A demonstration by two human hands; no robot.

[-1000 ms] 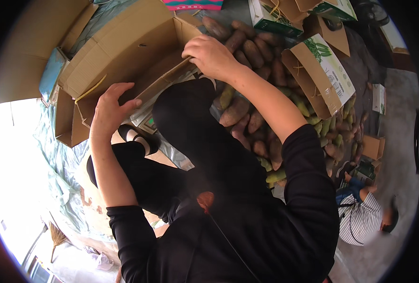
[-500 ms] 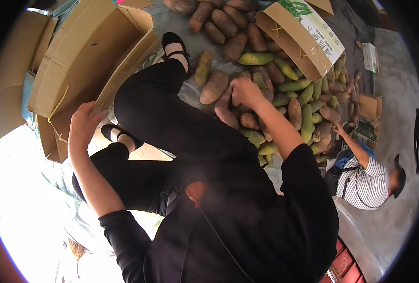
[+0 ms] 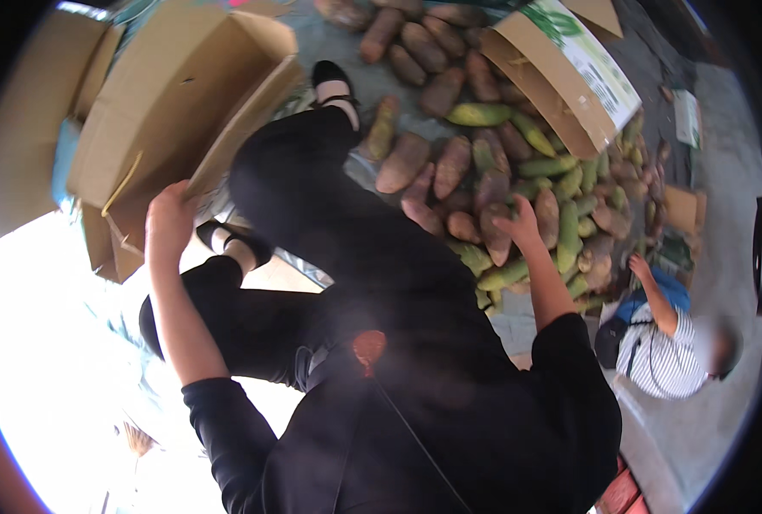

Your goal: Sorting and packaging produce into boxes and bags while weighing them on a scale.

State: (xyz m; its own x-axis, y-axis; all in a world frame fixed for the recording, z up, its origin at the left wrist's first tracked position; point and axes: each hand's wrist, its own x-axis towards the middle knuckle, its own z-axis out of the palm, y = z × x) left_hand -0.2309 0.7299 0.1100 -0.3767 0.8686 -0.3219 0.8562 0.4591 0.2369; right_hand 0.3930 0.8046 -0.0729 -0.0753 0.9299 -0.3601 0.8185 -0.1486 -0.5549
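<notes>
My left hand (image 3: 172, 218) grips the near edge of a large open cardboard box (image 3: 171, 128) lying tilted at the left; its fingers are partly hidden by the flap. My right hand (image 3: 522, 224) is at the pile of big cucumbers, fingers and thumb closed on the upper right side of a brown-skinned cucumber (image 3: 494, 236). Other brown cucumbers (image 3: 452, 167) and green cucumbers (image 3: 567, 236) crowd around it. A yellow-green cucumber (image 3: 479, 114) lies farther off, beyond my right hand.
A white printed carton (image 3: 561, 81) stands open on the pile's far side. A co-worker in a striped shirt (image 3: 660, 351) reaches toward the pile from the right. My shoe (image 3: 336, 90) rests between box and pile. A broom (image 3: 137, 439) shows at lower left.
My right hand has moved right and nearer across the pile, onto another cucumber; a brown one now shows where it was. My left hand stays on the box edge. The whole view has shifted slightly.
</notes>
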